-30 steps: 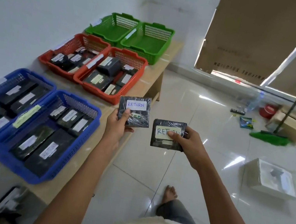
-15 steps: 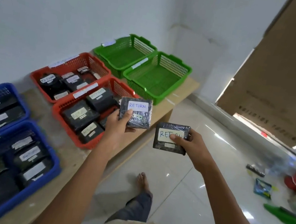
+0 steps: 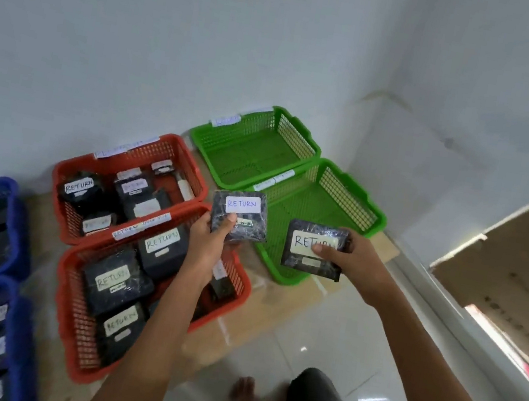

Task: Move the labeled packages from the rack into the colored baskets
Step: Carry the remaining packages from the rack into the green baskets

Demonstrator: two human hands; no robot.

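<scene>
Gripped in the left hand (image 3: 206, 243), a RETURN-labelled package (image 3: 239, 219), and in the right hand (image 3: 353, 263) a second package (image 3: 314, 251), now hang between red basket (image 3: 66, 307) and green basket (image 3: 348, 199) as the person steps closer. The red one, holding RETURN packs (image 3: 117, 277), looks the likely destination.

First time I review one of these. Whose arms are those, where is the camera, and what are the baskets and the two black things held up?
No machine here: a person works with bare hands. One camera worn on the head looks forward and down, so the arms reach in from below. The left hand grips a black package with a white RETURN label; the right hand grips a second package, thumb across its label. Both are held above a low wooden bench carrying two blue baskets, two red baskets and two green baskets. The red ones hold more RETURN packages, the blue ones packages with blurred labels; the green ones look empty.
</scene>
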